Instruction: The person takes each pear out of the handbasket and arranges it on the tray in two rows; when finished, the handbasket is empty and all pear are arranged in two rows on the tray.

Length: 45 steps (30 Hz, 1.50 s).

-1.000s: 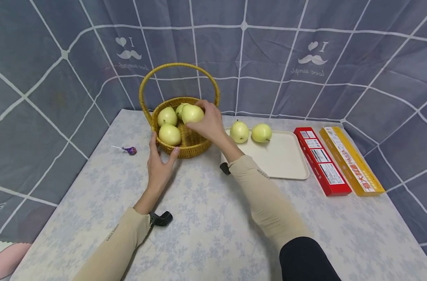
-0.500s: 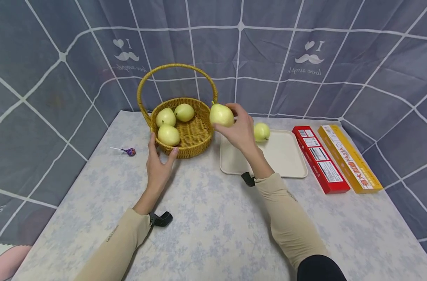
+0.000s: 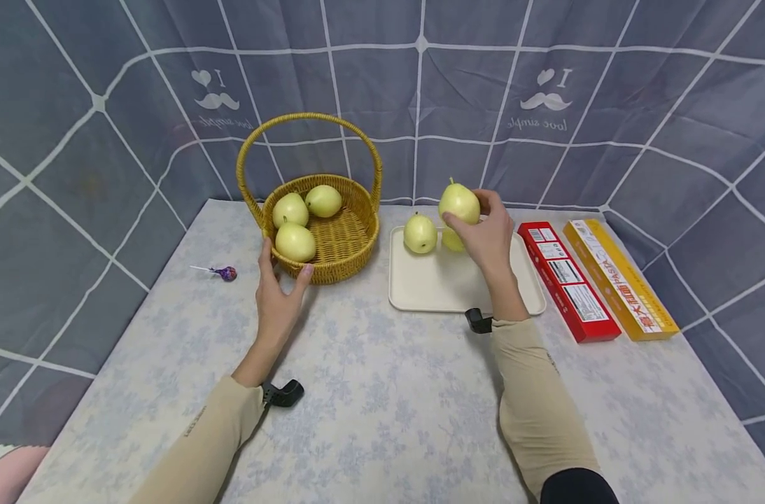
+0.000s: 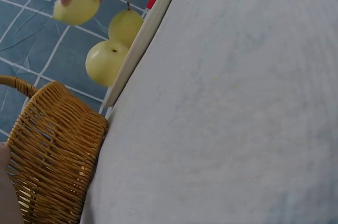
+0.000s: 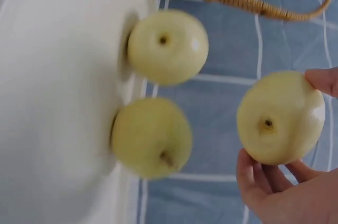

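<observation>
In the head view my right hand (image 3: 492, 234) holds a yellow-green pear (image 3: 460, 203) up over the tray (image 3: 441, 290), fingers and thumb around its side. On the cream tray sit two more pears; one pear (image 3: 420, 234) shows whole, and the other pear (image 3: 453, 241) is partly hidden below the held one. My left hand (image 3: 278, 304) rests against the front left of a woven basket (image 3: 347, 262), thumb spread from the fingers, both at the rim. Inside the basket lie three pears (image 3: 296, 241), toward its left and back. The left wrist view shows the basket's wicker wall (image 4: 55, 150).
A red box (image 3: 571, 283) and a yellow pasta box (image 3: 621, 280) lie side by side right of the tray. A lollipop (image 3: 227, 273) in a purple wrapper lies left of the basket. The basket's tall handle (image 3: 309, 115) arches up before the grey-blue checked curtain (image 3: 382, 77).
My right hand has carried the pear out of the basket, rightward over the tray. My left hand stays at the basket's rim. The head view has shifted slightly.
</observation>
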Available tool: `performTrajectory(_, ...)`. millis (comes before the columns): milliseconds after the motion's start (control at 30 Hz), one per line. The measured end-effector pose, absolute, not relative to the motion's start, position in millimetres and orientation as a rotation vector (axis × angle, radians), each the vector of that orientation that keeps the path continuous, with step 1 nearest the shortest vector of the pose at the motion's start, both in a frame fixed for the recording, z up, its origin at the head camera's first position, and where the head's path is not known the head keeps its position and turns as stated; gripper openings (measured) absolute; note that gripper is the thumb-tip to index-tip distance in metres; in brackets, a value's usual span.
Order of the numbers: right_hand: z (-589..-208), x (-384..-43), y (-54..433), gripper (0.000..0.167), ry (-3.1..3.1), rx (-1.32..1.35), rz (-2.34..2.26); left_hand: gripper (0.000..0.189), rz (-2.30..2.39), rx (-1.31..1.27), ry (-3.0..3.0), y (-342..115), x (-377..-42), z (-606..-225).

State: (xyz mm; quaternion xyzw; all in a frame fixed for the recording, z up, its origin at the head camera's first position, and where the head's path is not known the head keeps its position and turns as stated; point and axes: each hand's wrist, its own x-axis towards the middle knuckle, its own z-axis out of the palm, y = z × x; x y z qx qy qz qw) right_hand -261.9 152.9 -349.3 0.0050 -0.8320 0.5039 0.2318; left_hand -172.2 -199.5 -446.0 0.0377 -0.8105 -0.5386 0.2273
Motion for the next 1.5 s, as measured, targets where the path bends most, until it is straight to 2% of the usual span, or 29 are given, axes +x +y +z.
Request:
performTrajectory(267,-372,-278,190,0.066,-2.245,-0.305,1.329,0.092,-1.482,0.091,-2.229,-199,-174,-448)
performTrajectory(533,-402,-287,214,0.067,-2.297,-0.463,1.258,0.092,-1.481,0.103,-2.223,-199,-175,-448)
performTrajectory(833,-417,-289,220,0.069,-2.366,-0.397,1.168,0.092,-1.488,0.094,-2.221,-202,-174,-448)
performTrajectory(1167,-412,-281,223,0.082,-2.473,-0.376,1.251,0.092,-1.486,0.065,-2.212,-201,-174,-448)
performTrajectory(1500,-415,-282,224,0.070,-2.401,-0.395,1.189,0.092,-1.489,0.071,-2.215,-201,-174,-449)
